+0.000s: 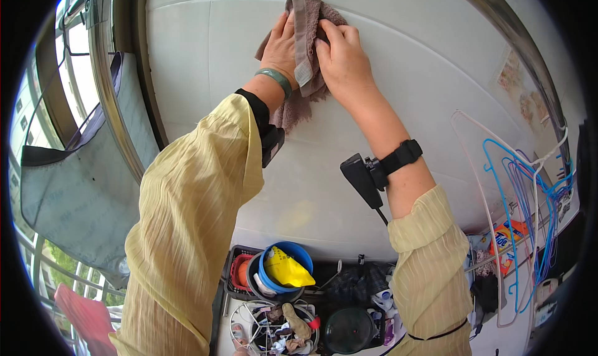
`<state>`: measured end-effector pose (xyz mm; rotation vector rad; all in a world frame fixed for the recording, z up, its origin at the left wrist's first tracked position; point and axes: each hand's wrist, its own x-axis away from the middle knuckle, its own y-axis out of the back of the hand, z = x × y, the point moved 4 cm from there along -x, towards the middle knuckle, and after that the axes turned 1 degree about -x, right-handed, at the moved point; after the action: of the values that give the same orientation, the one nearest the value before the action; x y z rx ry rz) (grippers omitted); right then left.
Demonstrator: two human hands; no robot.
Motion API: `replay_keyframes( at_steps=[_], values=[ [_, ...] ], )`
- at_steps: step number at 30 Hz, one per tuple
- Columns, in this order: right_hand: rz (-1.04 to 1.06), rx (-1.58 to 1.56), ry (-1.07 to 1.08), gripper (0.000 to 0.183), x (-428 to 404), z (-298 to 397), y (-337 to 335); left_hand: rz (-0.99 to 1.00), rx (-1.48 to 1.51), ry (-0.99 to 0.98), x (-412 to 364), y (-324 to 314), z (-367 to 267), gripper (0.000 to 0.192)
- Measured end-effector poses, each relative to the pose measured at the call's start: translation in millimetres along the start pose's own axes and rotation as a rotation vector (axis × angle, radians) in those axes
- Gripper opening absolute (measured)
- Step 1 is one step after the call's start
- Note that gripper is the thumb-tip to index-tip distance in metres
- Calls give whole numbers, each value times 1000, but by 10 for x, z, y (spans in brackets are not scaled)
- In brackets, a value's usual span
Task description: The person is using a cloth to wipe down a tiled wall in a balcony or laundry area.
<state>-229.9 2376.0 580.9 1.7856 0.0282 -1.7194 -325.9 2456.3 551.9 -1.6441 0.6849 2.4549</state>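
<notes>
A brown terry towel (309,43) with a small white tag lies bunched against the white tiled wall (243,33). My left hand (281,45) presses on it, fingers extended, and a fold of the cloth covers part of that hand. With thumb and fingers bent, my right hand (345,59) grips the towel's right side. The lower end of the cloth hangs beneath my hands. A green bangle (276,79) circles my left wrist, and a black strapped device (366,176) is on my right forearm.
Blue and pink hangers (518,188) hang at right below a curved metal rail (523,29). Below stand a blue bucket (286,248) holding a yellow packet, a wire-framed basket (275,328) of clothes, and a dark round lid (349,330). A grey fabric piece (84,192) hangs by the left window.
</notes>
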Motion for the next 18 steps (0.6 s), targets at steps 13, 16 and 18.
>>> replay_keyframes(
  at_steps=[13, 16, 18],
  values=[
    [54, 311, 38, 39, 815, -203, -167, -55, 299, -5, 1378, -120, -337, 35],
    [99, 289, -110, 37, 1514, -337, -325, 47, 460, -83, 1783, -277, -456, 24],
    [102, 283, -158, 35, 1925, -385, -461, 53, 473, -149, 2079, -325, -638, 26]
  ],
)
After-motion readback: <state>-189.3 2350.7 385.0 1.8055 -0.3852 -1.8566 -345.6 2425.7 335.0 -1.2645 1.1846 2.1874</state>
